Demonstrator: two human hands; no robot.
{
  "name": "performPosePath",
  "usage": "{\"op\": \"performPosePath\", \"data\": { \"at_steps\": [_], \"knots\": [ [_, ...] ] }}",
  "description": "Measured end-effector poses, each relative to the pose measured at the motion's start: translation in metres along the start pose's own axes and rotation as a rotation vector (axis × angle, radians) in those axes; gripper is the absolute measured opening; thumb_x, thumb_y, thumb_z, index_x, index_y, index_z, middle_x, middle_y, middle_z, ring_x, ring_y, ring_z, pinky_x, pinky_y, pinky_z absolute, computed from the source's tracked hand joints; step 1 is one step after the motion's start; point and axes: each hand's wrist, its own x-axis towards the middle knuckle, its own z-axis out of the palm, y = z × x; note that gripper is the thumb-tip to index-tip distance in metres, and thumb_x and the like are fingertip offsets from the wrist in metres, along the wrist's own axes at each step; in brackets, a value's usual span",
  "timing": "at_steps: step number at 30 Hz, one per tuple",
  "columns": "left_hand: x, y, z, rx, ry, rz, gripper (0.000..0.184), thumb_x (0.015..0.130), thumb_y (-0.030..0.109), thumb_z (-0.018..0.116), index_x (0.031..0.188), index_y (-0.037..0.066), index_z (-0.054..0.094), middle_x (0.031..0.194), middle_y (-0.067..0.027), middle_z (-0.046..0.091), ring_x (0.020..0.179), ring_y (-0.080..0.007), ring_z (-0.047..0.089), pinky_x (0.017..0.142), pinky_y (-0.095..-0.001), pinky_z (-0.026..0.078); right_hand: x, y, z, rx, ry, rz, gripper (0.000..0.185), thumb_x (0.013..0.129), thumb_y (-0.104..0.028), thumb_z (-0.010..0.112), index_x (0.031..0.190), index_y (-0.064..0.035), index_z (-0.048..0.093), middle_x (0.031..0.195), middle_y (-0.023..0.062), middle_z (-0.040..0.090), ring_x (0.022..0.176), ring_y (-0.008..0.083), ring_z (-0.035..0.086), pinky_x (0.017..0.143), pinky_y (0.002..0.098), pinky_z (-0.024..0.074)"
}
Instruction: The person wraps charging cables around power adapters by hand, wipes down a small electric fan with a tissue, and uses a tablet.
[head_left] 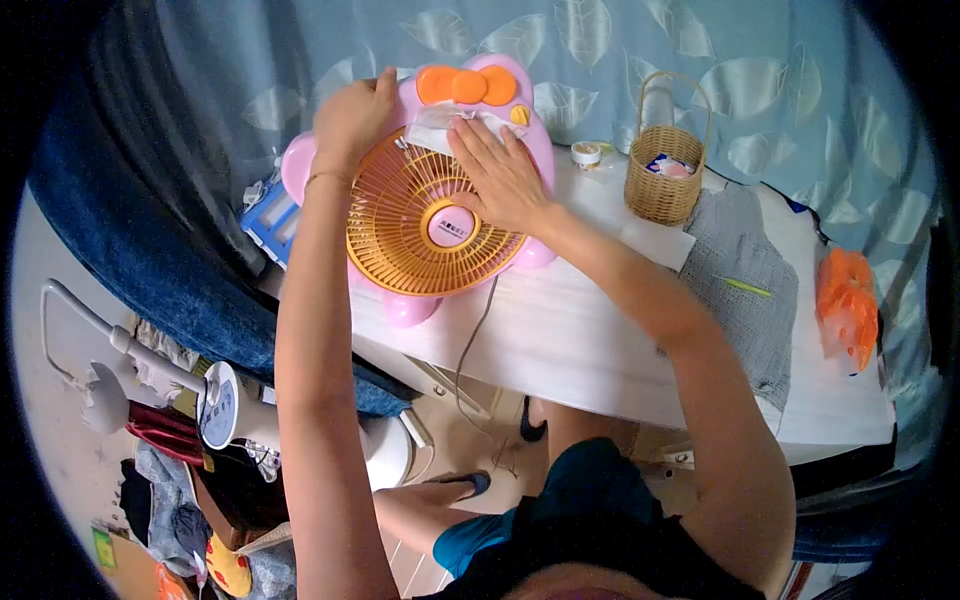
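A pink, cat-shaped electric heater (403, 309) with a round orange wire grille (405, 240) and an orange bow (468, 86) leans back on the white-covered table. My left hand (352, 118) grips its upper left edge, fingers curled around behind the rim and partly hidden. On the front of the heater, just below the bow, lies a white wipe (430, 128). My right hand (497, 172) is flat on the wipe and the grille's upper edge, fingers stretched out. A small yellow knob (519, 115) sits just above the right hand's fingers.
A wicker basket (660, 190) and small white jar (586, 154) stand at the back right. A grey cloth (735, 300) bears a green pen-like stick (745, 287). An orange bag (847, 300) lies far right. The grey cord (472, 335) hangs over the table's front edge.
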Motion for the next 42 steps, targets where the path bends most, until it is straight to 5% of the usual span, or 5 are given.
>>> {"op": "performPosePath", "data": {
  "at_steps": [9,14,30,36,42],
  "knots": [
    [0.002,-0.019,0.005,0.082,0.036,0.215,0.055,0.083,0.046,0.029,0.089,0.002,0.063,0.088,-0.0237,0.059,0.089,-0.0389,0.055,0.079,-0.0428,0.041,0.075,0.011,-0.012,0.012,0.211,-0.131,0.067,0.076,-0.038,0.052,0.128,-0.0021,0.031,0.135,0.0142,0.028,0.124,0.0292,0.027,0.095,0.0478,0.0276],
    [-0.004,-0.002,-0.003,-0.042,0.043,0.054,0.054,0.082,0.045,0.03,0.091,0.003,0.063,0.089,-0.0232,0.059,0.089,-0.0387,0.055,0.079,-0.0424,0.041,0.11,0.024,-0.025,0.099,0.032,0.102,0.033,0.082,-0.03,0.047,0.099,-0.0031,0.053,0.087,0.0119,0.059,0.081,0.0306,0.056,0.076,0.0429,0.0418],
    [-0.003,0.002,-0.004,-0.013,-0.009,0.031,0.058,0.082,0.049,0.027,0.094,0.005,0.063,0.094,-0.0238,0.058,0.093,-0.0375,0.054,0.083,-0.0413,0.04,0.099,0.104,-0.013,-0.153,-0.103,-0.297,0.032,0.086,-0.026,0.04,0.092,0.0009,0.056,0.09,0.02,0.057,0.083,0.0315,0.054,0.071,0.0431,0.0428],
    [-0.005,-0.001,-0.003,-0.003,0.012,0.084,0.066,0.078,0.06,0.03,0.093,0.006,0.064,0.092,-0.024,0.059,0.091,-0.0373,0.055,0.081,-0.0408,0.041,0.13,0.115,-0.026,0.392,-0.502,0.198,0.04,0.085,-0.033,0.04,0.086,0.0019,0.059,0.082,0.0219,0.06,0.077,0.0324,0.058,0.066,0.0393,0.0431],
    [0.0,-0.004,-0.001,-0.007,0.005,0.087,0.067,0.078,0.062,0.03,0.092,0.006,0.064,0.091,-0.0228,0.06,0.09,-0.0368,0.056,0.08,-0.0403,0.042,0.051,0.154,0.002,0.604,-0.046,0.546,0.035,0.085,-0.03,0.042,0.084,0.0001,0.06,0.08,0.0148,0.06,0.078,0.0255,0.056,0.07,0.0372,0.0408]
  ]
}}
